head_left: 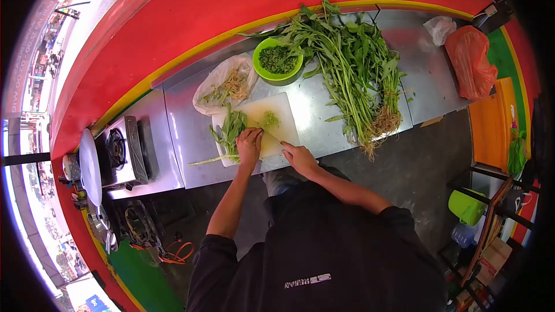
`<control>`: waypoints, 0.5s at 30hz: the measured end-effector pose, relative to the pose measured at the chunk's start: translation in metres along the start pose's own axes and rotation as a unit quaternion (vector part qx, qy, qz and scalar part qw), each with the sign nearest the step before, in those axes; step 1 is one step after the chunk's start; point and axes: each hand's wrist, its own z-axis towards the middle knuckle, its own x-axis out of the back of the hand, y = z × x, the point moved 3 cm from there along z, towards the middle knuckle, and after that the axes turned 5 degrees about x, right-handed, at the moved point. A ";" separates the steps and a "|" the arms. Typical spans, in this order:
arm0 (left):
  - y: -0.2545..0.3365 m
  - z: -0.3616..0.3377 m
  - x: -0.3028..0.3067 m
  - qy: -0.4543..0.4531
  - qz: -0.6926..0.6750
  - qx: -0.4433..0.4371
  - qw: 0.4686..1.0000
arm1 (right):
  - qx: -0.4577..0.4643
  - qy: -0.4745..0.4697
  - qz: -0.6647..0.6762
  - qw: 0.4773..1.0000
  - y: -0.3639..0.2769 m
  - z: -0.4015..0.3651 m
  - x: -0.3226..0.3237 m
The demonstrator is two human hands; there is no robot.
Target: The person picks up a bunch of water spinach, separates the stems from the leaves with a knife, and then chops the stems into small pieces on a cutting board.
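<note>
My left hand (pixel 250 143) is closed on a bunch of leafy greens (pixel 233 125) lying on a white cutting board (pixel 287 114). My right hand (pixel 299 157) grips a knife (pixel 272 136), its blade pointing toward the left fingers and its handle mostly hidden in the palm. Beyond the blade sits a small heap of chopped green pieces (pixel 269 120) on the board. One long pale stem (pixel 213 160) sticks out past the board's left edge.
Behind the board stand a lime-green bowl (pixel 256 63) of chopped greens and a plastic bag (pixel 202 95) with root trimmings. Long rooted greens (pixel 352 69) cover the counter to the right, before a red plastic bag (pixel 471 60). A gas stove (pixel 124 150) is at left.
</note>
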 end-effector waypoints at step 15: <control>-0.003 0.002 -0.001 -0.007 0.002 0.000 1.000 | 0.000 0.006 -0.015 1.000 -0.003 0.001 0.002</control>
